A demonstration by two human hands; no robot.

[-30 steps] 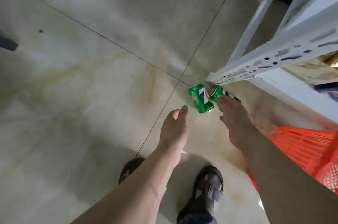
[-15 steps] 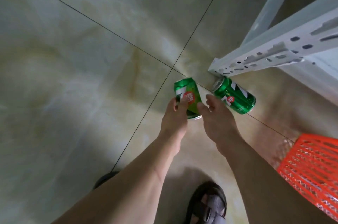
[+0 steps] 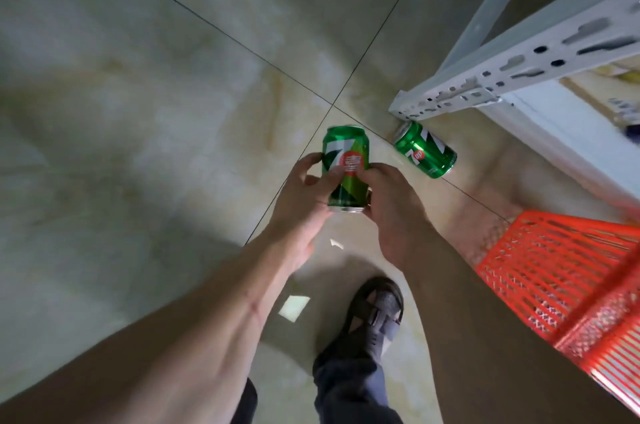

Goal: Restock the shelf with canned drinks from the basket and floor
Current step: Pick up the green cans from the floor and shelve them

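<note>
The far side of the held can [image 3: 346, 167] is hidden, and fingers of both hands cover parts of its label and lower rim. The left hand [image 3: 304, 201] hides its own palm. The orange basket [image 3: 568, 278], right of the held can, runs off the right edge, so its contents cannot be seen. The shelf [image 3: 519, 66] above the basket is cut off too, with the items on it smeared beyond reading.

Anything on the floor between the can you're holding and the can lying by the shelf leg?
Nothing: in the head view, only bare tile with a grout line lies between the held can and the lying can.
</note>
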